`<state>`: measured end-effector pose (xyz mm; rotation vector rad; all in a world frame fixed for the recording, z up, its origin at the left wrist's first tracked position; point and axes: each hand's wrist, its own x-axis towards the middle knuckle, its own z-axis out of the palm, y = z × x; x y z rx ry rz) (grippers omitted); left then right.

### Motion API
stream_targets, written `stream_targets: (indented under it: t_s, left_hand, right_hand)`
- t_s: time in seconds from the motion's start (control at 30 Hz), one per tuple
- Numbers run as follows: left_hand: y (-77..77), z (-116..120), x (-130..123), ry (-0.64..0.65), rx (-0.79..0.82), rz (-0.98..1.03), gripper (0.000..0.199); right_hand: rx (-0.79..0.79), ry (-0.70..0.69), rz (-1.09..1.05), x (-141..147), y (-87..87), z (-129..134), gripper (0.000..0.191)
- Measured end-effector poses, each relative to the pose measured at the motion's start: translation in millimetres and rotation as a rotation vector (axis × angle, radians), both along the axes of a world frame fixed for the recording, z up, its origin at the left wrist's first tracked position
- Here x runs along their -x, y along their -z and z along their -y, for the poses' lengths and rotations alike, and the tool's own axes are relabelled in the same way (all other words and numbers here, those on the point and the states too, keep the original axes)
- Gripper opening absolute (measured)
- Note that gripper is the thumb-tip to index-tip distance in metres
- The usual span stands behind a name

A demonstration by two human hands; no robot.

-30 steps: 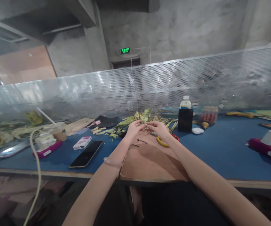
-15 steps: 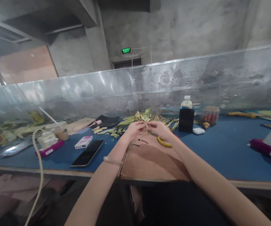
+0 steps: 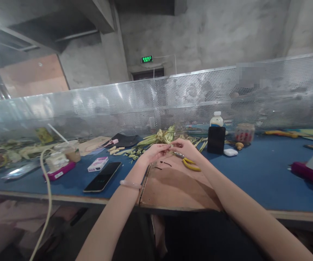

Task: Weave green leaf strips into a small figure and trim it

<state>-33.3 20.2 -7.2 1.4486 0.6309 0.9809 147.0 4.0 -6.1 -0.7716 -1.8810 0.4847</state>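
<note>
Brown board (image 3: 178, 188), blue table (image 3: 265, 177) and a pinched pale scrap (image 3: 171, 146)

Blue covers most of the surface in front of me, and the board lies at its near edge. By the board's far end the person's two bare hands meet. The left hand (image 3: 155, 153) and the right hand (image 3: 186, 148) each have thumb and fingers pinched on the scrap, which sits right where their fingertips come together. It's too small for me to say what it is. A pale bracelet (image 3: 130, 184) rings the left forearm.

Pliers (image 3: 189, 165) with yellow handles lie on the board, partly hidden by the right forearm, and two thin dark bits (image 3: 167, 164) rest to their left. Just beyond the hands spreads a heap of pale green leaves and stalks (image 3: 166, 135), with smaller green clippings (image 3: 133, 154) to its left.

A black phone (image 3: 103, 177) lies flat on the left side of the table, a white-and-pink box (image 3: 98, 164) just behind it. Over on the right, an upright black object (image 3: 216, 140) stands in front of a white-capped bottle (image 3: 216, 120), with a small white case (image 3: 230, 152) beside it. A perforated metal screen (image 3: 134, 105) runs along the back.
</note>
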Motion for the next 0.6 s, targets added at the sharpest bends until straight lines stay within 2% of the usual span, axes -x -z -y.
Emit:
stream_targets:
  t_s: [0.3,0.6]
  left_hand:
    - [2.2,-2.6,-2.9,0.025,0.048,0.013,0.032]
    - [3.0,-5.9,1.2,0.038,0.051,0.018,0.032]
  right_hand:
    - [0.097,-0.049,-0.033,2.4,0.4,5.1,0.026]
    - [0.112,-0.041,-0.028,1.0,-0.9,5.2,0.029]
